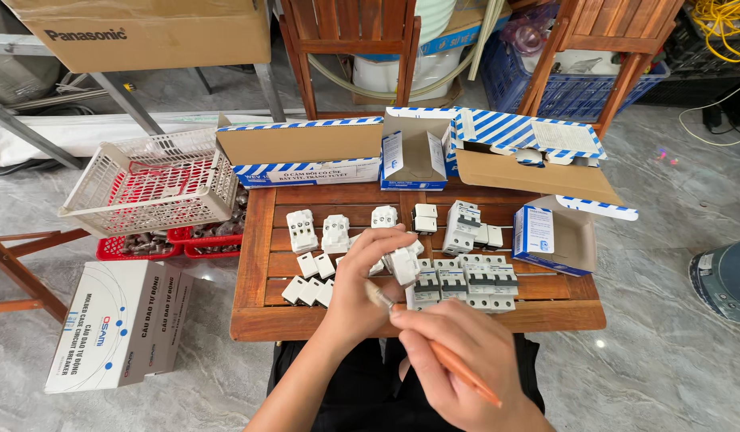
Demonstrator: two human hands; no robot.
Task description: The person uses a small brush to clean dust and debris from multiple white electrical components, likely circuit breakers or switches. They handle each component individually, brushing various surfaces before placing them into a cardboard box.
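Observation:
My left hand (368,276) holds a small white electrical part (403,264) up over the front of the low wooden table (254,264). My right hand (458,356) grips a screwdriver with an orange handle (463,374), and its metal tip points up-left toward the held part. On the slats lie several white sockets (302,230) and small white pieces (308,290). A row of white circuit breakers (470,282) sits just right of my hands.
Open blue-and-white striped cardboard boxes (306,152) line the table's back edge, and another open box (550,236) sits at the right. A white plastic basket (150,180) rests on red trays at the left. A white carton (118,324) lies on the floor. Wooden chairs (350,48) stand behind.

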